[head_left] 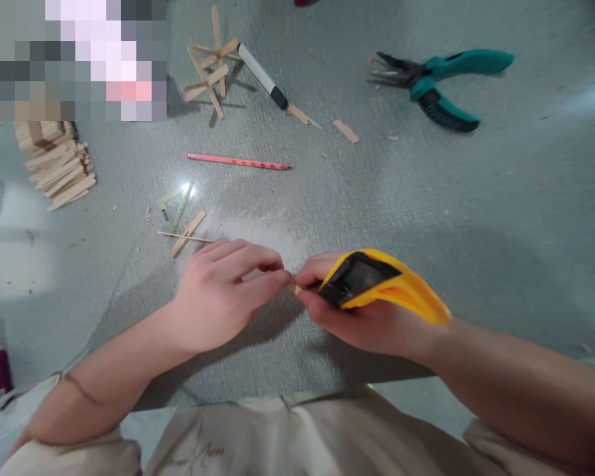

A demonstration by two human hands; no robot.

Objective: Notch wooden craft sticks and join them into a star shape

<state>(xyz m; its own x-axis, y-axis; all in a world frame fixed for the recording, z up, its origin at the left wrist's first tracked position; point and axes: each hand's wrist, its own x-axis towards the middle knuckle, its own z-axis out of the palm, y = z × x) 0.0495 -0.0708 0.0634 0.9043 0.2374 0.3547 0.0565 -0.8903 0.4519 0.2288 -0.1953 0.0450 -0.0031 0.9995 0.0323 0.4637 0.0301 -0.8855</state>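
Observation:
My left hand (228,287) is closed in a pinch on a small wooden stick (295,287), of which only a short bit shows between the fingertips. Close against it, my right hand (357,317) grips a yellow-and-black tool (396,281) with a curved handle. The tool's working end is hidden by the fingers, so its kind is unclear. Fingertips of the right hand also meet the stick. Pale dust (272,231) lies on the table just beyond both hands. A craft stick (193,228) crossed by a thin skewer (178,235) rests beside the left hand.
A pink pencil (238,161), a clear set square (176,205) and a white craft knife (258,66) lie ahead. Teal-handled pliers (436,82) sit far right. Joined craft sticks (211,66) stand at the back; a stick pile (62,172) is at left.

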